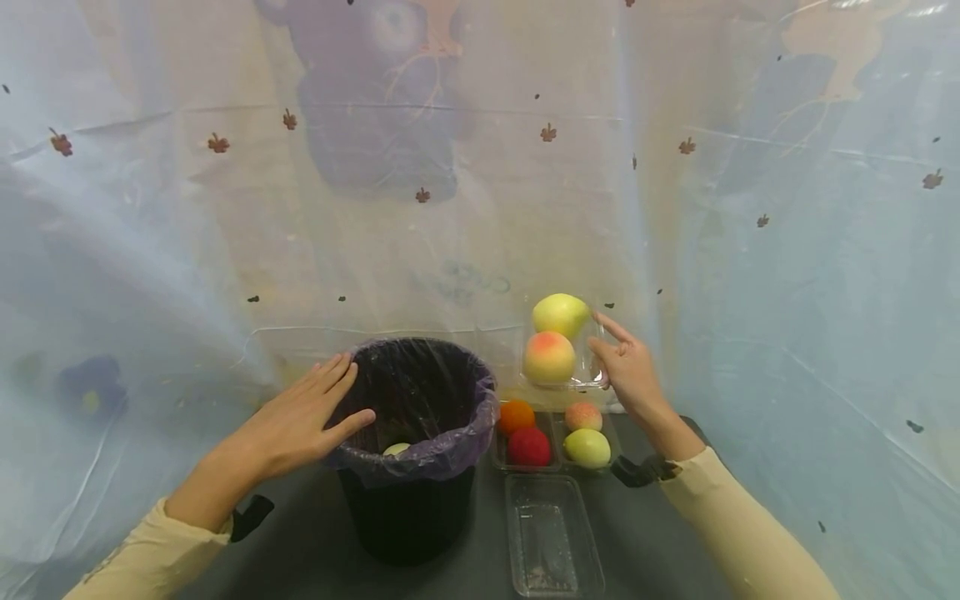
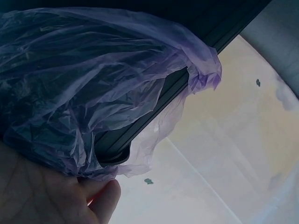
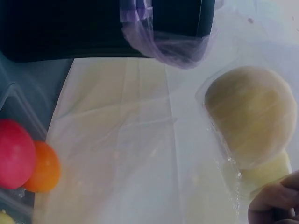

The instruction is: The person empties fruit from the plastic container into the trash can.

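My left hand (image 1: 300, 417) rests on the left rim of a black trash bin (image 1: 408, 517), its fingers straight and the thumb reaching over the opening. A thin purple bag (image 2: 88, 70) lines the bin and folds over its rim. Inside lies a pale fruit (image 1: 396, 448), mostly hidden by the bag's front edge. Off to the right, my right hand (image 1: 633, 375) grips the right edge of a raised clear plastic tray (image 1: 590, 367). A yellow pear-shaped fruit (image 1: 560, 316) and a peach (image 1: 550, 359) sit in that tray, seen through its plastic in the right wrist view.
Right of the bin, a clear tray (image 1: 501, 461) holds an orange (image 1: 516, 417) and a red fruit (image 1: 528, 448). Beside it, another holds a peach (image 1: 583, 416) and a yellow-green fruit (image 1: 587, 448). A bare clear tray (image 1: 553, 533) lies in front on the dark table (image 1: 285, 550). Plastic sheeting (image 1: 487, 250) hangs behind.
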{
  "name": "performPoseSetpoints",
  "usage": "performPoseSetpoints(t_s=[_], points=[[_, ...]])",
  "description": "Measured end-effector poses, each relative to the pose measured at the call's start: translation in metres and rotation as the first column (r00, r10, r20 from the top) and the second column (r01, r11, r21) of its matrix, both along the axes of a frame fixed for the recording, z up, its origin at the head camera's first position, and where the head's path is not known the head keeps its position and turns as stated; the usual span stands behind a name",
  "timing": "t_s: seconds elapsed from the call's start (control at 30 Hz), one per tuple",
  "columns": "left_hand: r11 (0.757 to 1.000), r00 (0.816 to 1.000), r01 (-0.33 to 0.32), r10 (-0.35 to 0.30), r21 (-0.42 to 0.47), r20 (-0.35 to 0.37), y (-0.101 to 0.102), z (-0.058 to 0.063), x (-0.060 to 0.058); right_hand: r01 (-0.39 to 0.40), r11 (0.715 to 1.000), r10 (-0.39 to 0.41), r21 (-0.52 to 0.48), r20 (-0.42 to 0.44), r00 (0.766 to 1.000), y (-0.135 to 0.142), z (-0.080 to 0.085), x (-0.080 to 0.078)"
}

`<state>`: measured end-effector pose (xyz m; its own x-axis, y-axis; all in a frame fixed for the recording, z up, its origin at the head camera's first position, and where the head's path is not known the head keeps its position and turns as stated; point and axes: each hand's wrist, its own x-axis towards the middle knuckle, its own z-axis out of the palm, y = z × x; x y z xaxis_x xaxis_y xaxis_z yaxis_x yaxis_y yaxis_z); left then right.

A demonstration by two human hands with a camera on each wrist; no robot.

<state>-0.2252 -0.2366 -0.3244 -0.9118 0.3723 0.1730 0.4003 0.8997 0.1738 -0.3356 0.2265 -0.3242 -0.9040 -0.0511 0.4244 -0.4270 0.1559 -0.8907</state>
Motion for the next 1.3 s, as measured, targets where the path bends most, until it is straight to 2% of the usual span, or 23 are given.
performPoseSetpoints(t_s=[0.17,0.4,0.67,0.83,0.97,1.13,1.3], points=[[1.0,1.0,0.002,-0.002,-0.002,-0.006,0.0,-0.001,0.0,0.008,1.0,-0.009,-0.021,-0.026,1.0,-0.014,0.01,0.001],[1.0,1.0,0.004,-0.004,0.001,-0.006,0.0,0.0,0.0,0.035,0.999,-0.034,0.014,-0.06,0.998,-0.03,0.021,0.0],[1.0,1.0,0.002,-0.002,0.01,0.01,0.0,0.001,0.001,-0.039,0.998,0.035,-0.041,-0.094,0.995,-0.048,0.027,-0.006],[1.0,1.0,0.008,-0.008,0.004,0.002,0.0,0.0,0.0,-0.069,0.997,0.065,-0.027,-0.132,0.989,-0.059,0.037,0.005],[1.0,1.0,0.008,-0.008,0.002,-0.003,0.001,-0.001,0.0,-0.075,0.997,0.074,0.003,-0.178,0.981,-0.067,0.044,0.015],[1.0,1.0,0.0,0.0,0.009,0.004,0.0,-0.001,-0.001,-0.063,0.998,0.069,0.03,-0.256,0.964,-0.075,0.046,0.015],[1.0,1.0,-0.002,0.002,0.016,0.007,0.0,-0.001,-0.001,-0.091,0.995,0.101,0.046,-0.308,0.946,-0.083,0.047,0.014]])
